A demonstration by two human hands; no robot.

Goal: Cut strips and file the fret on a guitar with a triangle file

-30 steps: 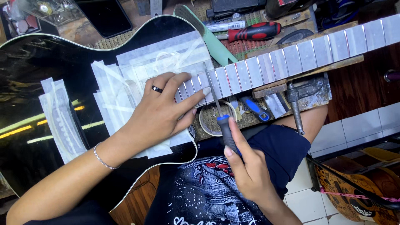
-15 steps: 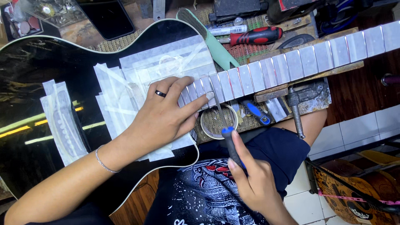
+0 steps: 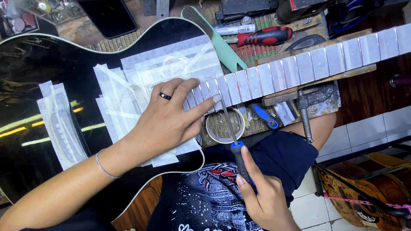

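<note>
Black guitar body (image 3: 38,141) lies at left, its top partly covered with white tape strips (image 3: 128,98). The left hand (image 3: 167,122) rests flat and open on the masked area, fingers spread, fingertips touching the near end of the taped fretboard (image 3: 299,70), gripping nothing. The fretboard runs right and far, resting on a clamped support (image 3: 308,96). A roll of tape (image 3: 224,125) sits just beside its near edge. The right hand (image 3: 265,196) grasps the blue-and-black handle of a slim file (image 3: 229,122), whose tip meets a fret by the left fingertips. Step in hand, by judgement: dressing an exposed fret. The next stroke calls for steady bracing and a blade kept on the fret.
</note>
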